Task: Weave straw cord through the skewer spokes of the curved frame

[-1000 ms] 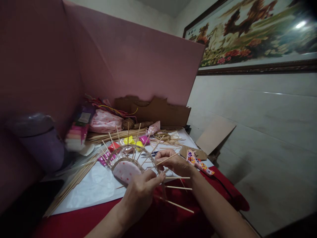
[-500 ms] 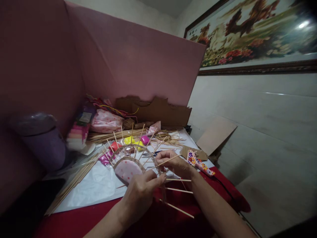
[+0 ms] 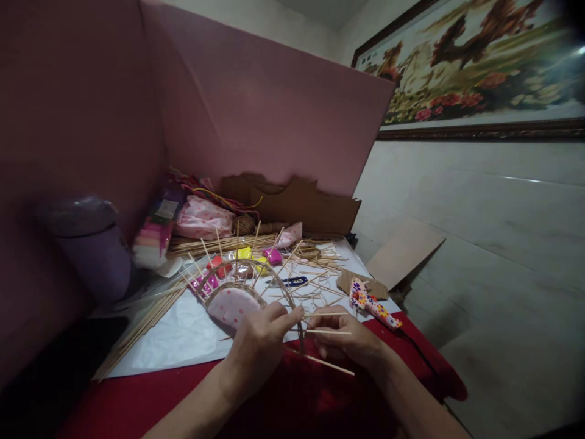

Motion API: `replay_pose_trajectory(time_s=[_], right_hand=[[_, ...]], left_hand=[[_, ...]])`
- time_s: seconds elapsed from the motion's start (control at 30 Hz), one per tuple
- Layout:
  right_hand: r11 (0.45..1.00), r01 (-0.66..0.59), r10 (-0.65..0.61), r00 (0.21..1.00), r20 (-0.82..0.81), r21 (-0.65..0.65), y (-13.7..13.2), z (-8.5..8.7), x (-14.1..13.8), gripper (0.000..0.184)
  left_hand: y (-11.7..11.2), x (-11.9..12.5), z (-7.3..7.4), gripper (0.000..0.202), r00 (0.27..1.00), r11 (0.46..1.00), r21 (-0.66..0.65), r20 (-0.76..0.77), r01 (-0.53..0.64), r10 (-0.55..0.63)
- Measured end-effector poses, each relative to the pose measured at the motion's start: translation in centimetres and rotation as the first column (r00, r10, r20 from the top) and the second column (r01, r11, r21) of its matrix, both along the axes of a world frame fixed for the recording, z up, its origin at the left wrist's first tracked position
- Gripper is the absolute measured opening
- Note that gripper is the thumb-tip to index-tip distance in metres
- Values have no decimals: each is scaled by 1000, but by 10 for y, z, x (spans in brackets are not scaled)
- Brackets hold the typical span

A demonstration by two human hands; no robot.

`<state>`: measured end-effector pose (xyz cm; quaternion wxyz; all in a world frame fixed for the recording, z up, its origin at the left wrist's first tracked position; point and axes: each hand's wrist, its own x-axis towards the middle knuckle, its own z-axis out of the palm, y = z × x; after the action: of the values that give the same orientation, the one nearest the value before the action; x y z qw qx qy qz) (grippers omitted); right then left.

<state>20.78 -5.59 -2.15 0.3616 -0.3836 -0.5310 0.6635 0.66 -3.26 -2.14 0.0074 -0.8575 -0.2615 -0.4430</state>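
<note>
Basket frame (image 3: 234, 306) pinched in left hand (image 3: 258, 339); right hand (image 3: 354, 341) lower than before, at sticks (image 3: 329, 332), grip unclear.

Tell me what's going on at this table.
A person is handling a round frame of sticks and what looks like twine, with a pale dotted base. The left hand pinches its rim; the right hand has its fingers by the sticks jutting out on the right. Beyond lies what looks like a flower-patterned glue gun.
</note>
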Motion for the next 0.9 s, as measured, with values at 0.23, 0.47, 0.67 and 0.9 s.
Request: replay_pose_trajectory(time_s=[0.23,0.47,0.67,0.9], right_hand=[[989,140,-144,985,-98,-44,-4,-13,-9,26],[989,146,-147,987,-66,-26,-6,-13,-9,24],[987,157,-156,986,-56,13,-9,-17,-7,26],[987,158,-158,986,-57,7,-11,-22,-3,28]], left_hand=[[-1,0,-1,42,1000,998,-55,-28,-16,14],[0,1,-2,42,1000,999,-28,-7,-26,26],[0,2,-2,36,998,998,-29,-32,-53,52],[-2,2,-4,41,994,995,-76,-93,-61,54]])
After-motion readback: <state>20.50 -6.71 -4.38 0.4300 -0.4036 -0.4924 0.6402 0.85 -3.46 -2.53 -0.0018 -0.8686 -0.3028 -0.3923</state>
